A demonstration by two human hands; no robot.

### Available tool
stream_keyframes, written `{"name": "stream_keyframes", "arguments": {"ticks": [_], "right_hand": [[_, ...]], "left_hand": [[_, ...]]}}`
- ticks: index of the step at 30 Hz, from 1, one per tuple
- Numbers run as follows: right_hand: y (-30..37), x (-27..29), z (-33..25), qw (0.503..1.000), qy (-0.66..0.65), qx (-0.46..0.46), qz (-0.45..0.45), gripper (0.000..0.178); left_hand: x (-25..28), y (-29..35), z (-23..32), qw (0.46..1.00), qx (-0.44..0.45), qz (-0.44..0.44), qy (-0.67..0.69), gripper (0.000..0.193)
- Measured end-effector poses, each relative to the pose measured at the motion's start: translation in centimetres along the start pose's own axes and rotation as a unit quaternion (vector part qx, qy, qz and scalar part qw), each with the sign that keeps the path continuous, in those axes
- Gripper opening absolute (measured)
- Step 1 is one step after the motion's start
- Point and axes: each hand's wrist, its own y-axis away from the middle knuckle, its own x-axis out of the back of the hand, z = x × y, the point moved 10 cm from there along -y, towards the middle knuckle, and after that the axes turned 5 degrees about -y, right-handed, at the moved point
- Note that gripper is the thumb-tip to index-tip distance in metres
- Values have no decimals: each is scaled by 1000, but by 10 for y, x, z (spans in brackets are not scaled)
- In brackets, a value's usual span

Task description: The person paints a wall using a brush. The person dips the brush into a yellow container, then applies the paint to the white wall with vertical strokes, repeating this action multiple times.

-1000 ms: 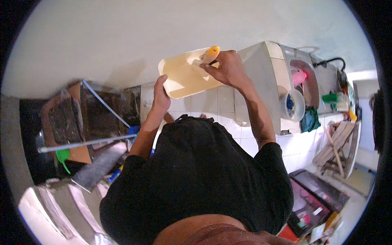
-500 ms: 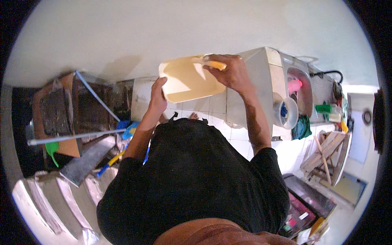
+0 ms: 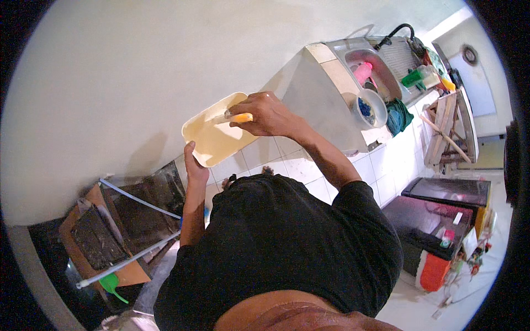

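Note:
A cream rectangular plastic tub is held tilted in front of the wall, its open top facing me. My left hand grips the tub's near left corner, thumb over the rim and the other fingers hidden beneath. Over the tub's right side, my right hand is closed around a small tool with an orange-yellow handle. The tool's greyish end reaches into the tub; whether it is a brush or a scraper I cannot make out. What coats the tub's inside cannot be told from its own colour.
On the right are a metal sink holding a pink item, a translucent bucket and a dark green cloth. A wooden stand and dark boxes lie beyond. At left, a pale pole crosses a dark cabinet.
The view has turned, and the tub with both hands sits further left and lower in it. The tool has moved toward the tub's middle. Both hands keep their grips.

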Motion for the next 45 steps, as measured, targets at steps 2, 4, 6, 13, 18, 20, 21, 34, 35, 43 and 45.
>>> {"name": "stream_keyframes", "arguments": {"ticks": [2, 4, 6, 13, 18, 20, 21, 34, 35, 43, 45], "right_hand": [[-6, -13, 6, 999, 19, -44, -23, 25], [-10, -2, 1, 998, 55, -20, 27, 27], [-11, -3, -5, 998, 45, -13, 43, 27], [-15, -6, -33, 990, 94, -66, 80, 26], [-25, -45, -39, 993, -22, -117, 12, 24], [-29, -56, -38, 994, -31, -108, -3, 26], [-31, -55, -34, 993, -26, -112, 4, 26], [-13, 32, -19, 986, -25, -47, 158, 24], [-12, 27, -14, 991, -30, -59, 118, 23], [-15, 14, 1, 986, -165, -10, -6, 22], [-11, 19, 21, 981, -194, -13, 18, 22]], "left_hand": [[15, -4, 2, 998, -4, -31, -55, 51], [13, -5, 15, 992, -40, -77, -96, 47], [20, -5, 22, 996, -7, -66, -58, 48], [59, -25, 5, 997, 78, -27, -13, 46], [58, -30, 12, 995, 94, -20, -22, 44], [54, -29, 23, 996, 77, -22, -30, 48], [53, -30, 23, 996, 78, -30, -32, 48], [10, -32, 25, 995, 52, -80, 1, 54], [6, -33, 22, 996, 47, -78, -1, 54], [-24, -47, 18, 995, -44, -71, -49, 51], [-34, -50, 13, 997, -26, -67, -15, 53]]}}
